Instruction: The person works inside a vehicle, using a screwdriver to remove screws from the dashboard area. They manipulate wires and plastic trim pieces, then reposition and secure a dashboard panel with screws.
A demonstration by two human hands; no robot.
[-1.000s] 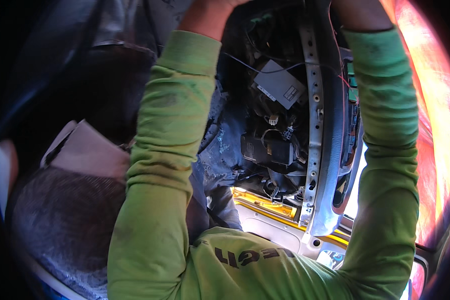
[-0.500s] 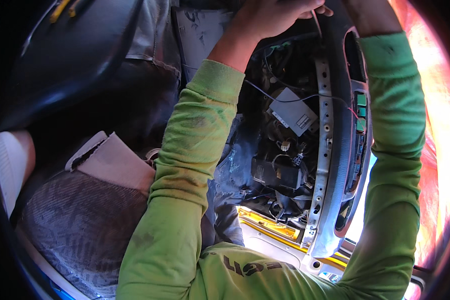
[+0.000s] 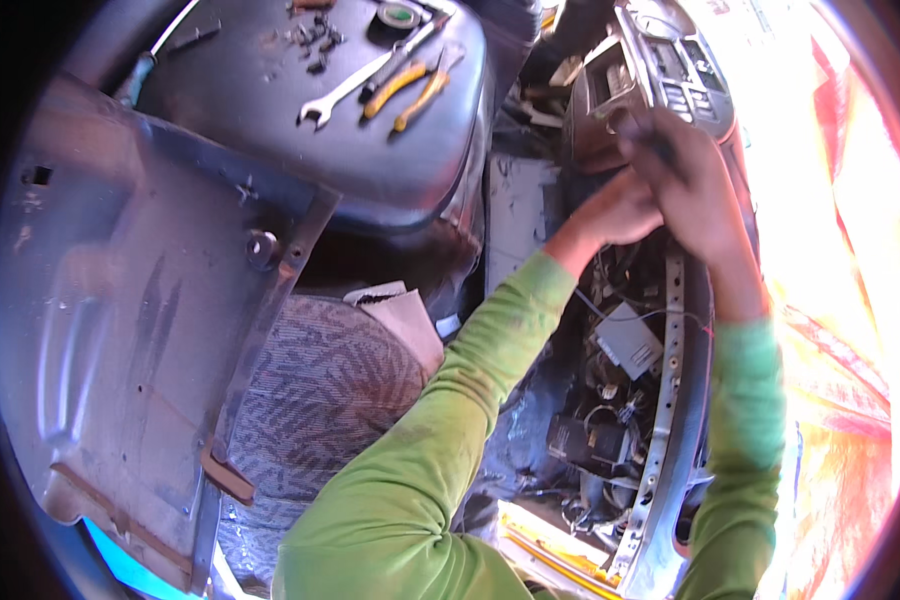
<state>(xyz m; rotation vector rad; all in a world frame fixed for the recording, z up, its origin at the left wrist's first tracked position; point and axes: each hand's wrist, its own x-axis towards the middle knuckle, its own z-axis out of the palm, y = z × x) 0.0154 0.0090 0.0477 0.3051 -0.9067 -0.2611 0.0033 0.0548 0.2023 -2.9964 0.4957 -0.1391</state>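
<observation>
My two hands come together over the opened dashboard of a vehicle. My left hand [image 3: 618, 212] is closed, with its fingertips tucked behind the right one; what they hold is hidden. Just above it, my right hand [image 3: 692, 190] is curled and smeared by motion, with a dark shape I cannot make out at its fingers. Beyond them is the dashboard's centre part [image 3: 610, 85] with its openings. Below the hands, a silver box with a label [image 3: 630, 340] sits among wires and connectors beside a perforated metal bar [image 3: 660, 430].
On the black seat [image 3: 240, 110] lie yellow-handled pliers [image 3: 395, 90], an open-end wrench [image 3: 330, 100], a tape roll [image 3: 398, 14] and several small dark parts. A large dark metal panel [image 3: 150, 300] stands at left, beside a patterned fabric seat [image 3: 320, 380]. Orange sheeting [image 3: 840, 340] hangs at right.
The view has shifted, bringing the tools on the seat and the metal panel into sight. My hands, at the upper edge before, now show close together, the right one over the left.
</observation>
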